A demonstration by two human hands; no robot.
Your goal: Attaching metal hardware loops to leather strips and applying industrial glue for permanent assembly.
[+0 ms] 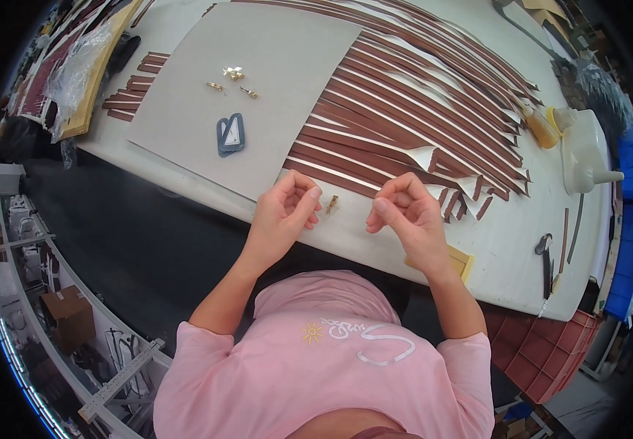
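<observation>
Across your white worktable [375, 241], brown leather strips [404, 110] fan toward one o'clock, while your left hand [283, 208] and right hand [404, 212] curl loosely, gripping nothing, flanking a small brass fitting [332, 203] kept within easy reach.

We see a long white worktable [506, 249] over a dark floor [133, 241]; metal shelving [31, 293] with a cardboard box [71, 314] lines our left; red crates [543, 351] sit lower right

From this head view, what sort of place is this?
Probably a leather-goods or craft workshop: rows of brown strips laid across a white worktable, small brass fittings on grey board, a glue bottle.
</observation>
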